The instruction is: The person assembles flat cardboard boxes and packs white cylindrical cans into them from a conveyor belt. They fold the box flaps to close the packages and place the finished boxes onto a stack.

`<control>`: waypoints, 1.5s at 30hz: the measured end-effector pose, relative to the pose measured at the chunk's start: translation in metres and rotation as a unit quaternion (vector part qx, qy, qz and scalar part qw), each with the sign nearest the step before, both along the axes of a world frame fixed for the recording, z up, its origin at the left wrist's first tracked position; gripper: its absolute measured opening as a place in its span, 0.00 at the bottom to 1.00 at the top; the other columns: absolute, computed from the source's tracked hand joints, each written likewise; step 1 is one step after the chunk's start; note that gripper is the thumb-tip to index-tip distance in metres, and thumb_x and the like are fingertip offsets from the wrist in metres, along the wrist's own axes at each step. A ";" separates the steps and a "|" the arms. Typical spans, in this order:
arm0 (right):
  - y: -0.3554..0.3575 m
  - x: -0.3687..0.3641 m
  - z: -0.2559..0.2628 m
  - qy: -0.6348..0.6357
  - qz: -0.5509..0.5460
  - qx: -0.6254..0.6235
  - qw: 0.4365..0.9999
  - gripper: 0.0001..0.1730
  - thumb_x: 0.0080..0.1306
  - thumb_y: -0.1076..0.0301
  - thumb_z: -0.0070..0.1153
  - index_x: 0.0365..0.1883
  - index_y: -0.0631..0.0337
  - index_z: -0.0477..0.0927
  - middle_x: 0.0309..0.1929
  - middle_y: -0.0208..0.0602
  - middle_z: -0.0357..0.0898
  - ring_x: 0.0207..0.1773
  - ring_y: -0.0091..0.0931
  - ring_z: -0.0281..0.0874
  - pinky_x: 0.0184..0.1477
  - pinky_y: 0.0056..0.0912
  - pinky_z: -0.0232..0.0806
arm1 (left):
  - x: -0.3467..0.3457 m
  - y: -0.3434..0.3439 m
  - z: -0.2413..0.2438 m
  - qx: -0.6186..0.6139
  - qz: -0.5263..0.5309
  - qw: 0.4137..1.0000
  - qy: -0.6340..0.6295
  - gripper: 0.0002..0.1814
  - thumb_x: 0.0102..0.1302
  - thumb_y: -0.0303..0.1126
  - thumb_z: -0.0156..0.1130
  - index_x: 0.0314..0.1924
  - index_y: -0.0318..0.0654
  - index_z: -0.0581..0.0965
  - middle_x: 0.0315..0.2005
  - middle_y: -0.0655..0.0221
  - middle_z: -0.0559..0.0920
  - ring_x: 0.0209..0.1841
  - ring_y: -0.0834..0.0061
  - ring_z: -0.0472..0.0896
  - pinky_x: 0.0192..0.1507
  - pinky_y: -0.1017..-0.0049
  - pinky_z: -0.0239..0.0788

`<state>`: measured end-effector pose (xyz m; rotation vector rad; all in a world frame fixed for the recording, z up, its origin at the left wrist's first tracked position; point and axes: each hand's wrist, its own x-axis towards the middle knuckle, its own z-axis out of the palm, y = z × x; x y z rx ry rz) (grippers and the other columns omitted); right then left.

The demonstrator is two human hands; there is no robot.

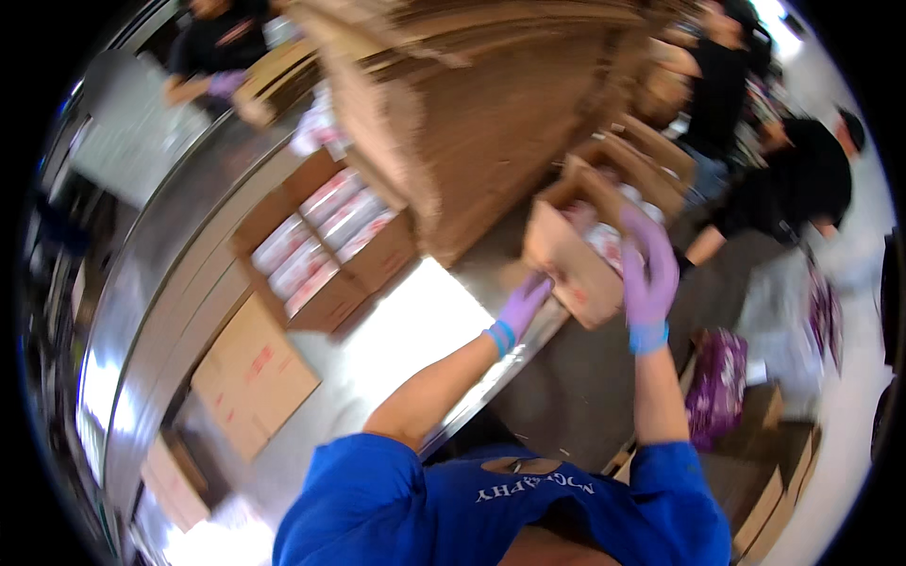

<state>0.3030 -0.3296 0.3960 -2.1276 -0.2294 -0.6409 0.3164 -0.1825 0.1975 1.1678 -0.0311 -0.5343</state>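
An open cardboard carton (577,262) is tilted between my two purple-gloved hands, past the edge of the metal table. My left hand (525,305) has its fingers at the carton's near left corner. Along its right side lies my right hand (651,272), thumb and fingers against the cardboard. White and red wrapped packages (605,244) show inside the carton; motion blur hides their detail. To the left, another open carton (333,293) stands on the metal table (410,336), packed with several white and red wrapped packages (343,205) on both sides of a divider.
Large brown cardboard sheets (509,120) rise ahead. More open cartons (644,152) stand behind the held one. A flat carton (255,375) lies left, beside a curved metal-edged conveyor (170,240). Co-workers (793,177) are at right and one person (219,56) far left. A purple bag (716,389) sits at right.
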 end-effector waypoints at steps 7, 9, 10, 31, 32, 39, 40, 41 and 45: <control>0.222 0.012 0.012 -0.047 0.275 -0.040 0.960 0.33 0.65 0.52 0.60 0.60 0.69 0.74 0.57 0.54 0.78 0.56 0.45 0.79 0.59 0.44 0.70 | -0.135 0.281 0.072 0.120 0.372 0.921 -0.003 0.13 0.74 0.30 0.50 0.45 0.28 0.79 0.32 0.63 0.83 0.36 0.73 0.80 0.44 0.71 0.75; 0.295 0.056 0.023 0.107 0.230 -0.200 0.946 0.35 0.65 0.46 0.57 0.57 0.69 0.76 0.57 0.55 0.78 0.57 0.43 0.79 0.59 0.42 0.70 | -0.109 0.331 0.068 0.174 0.489 0.854 -0.048 0.14 0.76 0.34 0.50 0.51 0.32 0.77 0.43 0.64 0.81 0.42 0.77 0.76 0.47 0.76 0.71; 0.320 0.084 0.017 0.178 0.229 -0.284 0.914 0.34 0.63 0.45 0.57 0.55 0.68 0.78 0.56 0.55 0.79 0.56 0.43 0.79 0.59 0.42 0.70 | -0.084 0.353 0.053 0.187 0.503 0.844 -0.030 0.22 0.76 0.43 0.51 0.62 0.36 0.72 0.53 0.63 0.79 0.52 0.73 0.76 0.55 0.72 0.68; 0.186 -0.085 0.007 0.425 0.166 -0.492 0.742 0.21 0.58 0.55 0.52 0.39 0.63 0.82 0.38 0.57 0.82 0.46 0.49 0.81 0.53 0.50 0.70 | -0.212 0.205 0.056 -0.359 0.219 0.859 0.291 0.37 0.76 0.58 0.35 0.71 0.35 0.63 0.66 0.57 0.71 0.67 0.58 0.70 0.70 0.61 0.56; 0.152 -0.087 -0.002 0.355 0.136 -0.484 0.788 0.21 0.59 0.52 0.53 0.38 0.62 0.83 0.37 0.56 0.83 0.45 0.49 0.81 0.52 0.50 0.70 | -0.195 0.181 0.060 -0.398 0.202 0.840 0.307 0.36 0.77 0.57 0.35 0.70 0.35 0.63 0.65 0.56 0.72 0.67 0.58 0.70 0.70 0.61 0.55; 0.011 -0.017 -0.011 0.363 0.007 -0.489 0.793 0.22 0.59 0.51 0.57 0.44 0.58 0.83 0.47 0.54 0.82 0.52 0.46 0.79 0.57 0.47 0.69 | -0.141 0.017 0.009 -0.844 0.321 -0.165 0.397 0.28 0.77 0.42 0.38 0.67 0.30 0.68 0.62 0.52 0.75 0.63 0.54 0.75 0.69 0.58 0.55; 0.011 -0.010 -0.017 0.345 0.010 -0.489 0.801 0.23 0.59 0.51 0.57 0.45 0.58 0.83 0.47 0.53 0.82 0.53 0.46 0.79 0.57 0.47 0.70 | -0.137 0.014 0.008 -0.856 0.285 -0.218 0.373 0.27 0.76 0.40 0.40 0.66 0.29 0.69 0.62 0.51 0.75 0.62 0.51 0.76 0.68 0.56 0.56; 0.005 -0.006 -0.015 0.349 -0.006 -0.483 0.803 0.23 0.59 0.50 0.57 0.46 0.58 0.82 0.48 0.53 0.82 0.54 0.46 0.78 0.57 0.47 0.69 | -0.134 0.004 -0.020 -0.867 0.178 -0.267 0.382 0.27 0.73 0.38 0.42 0.65 0.29 0.70 0.61 0.50 0.75 0.59 0.49 0.77 0.67 0.53 0.56; 0.005 -0.003 -0.017 0.360 -0.011 -0.557 0.749 0.33 0.62 0.47 0.57 0.62 0.57 0.73 0.57 0.49 0.77 0.57 0.45 0.77 0.60 0.47 0.68 | -0.125 0.049 -0.054 -0.673 0.238 -0.552 0.432 0.26 0.70 0.40 0.51 0.63 0.32 0.73 0.58 0.51 0.77 0.58 0.55 0.78 0.65 0.52 0.60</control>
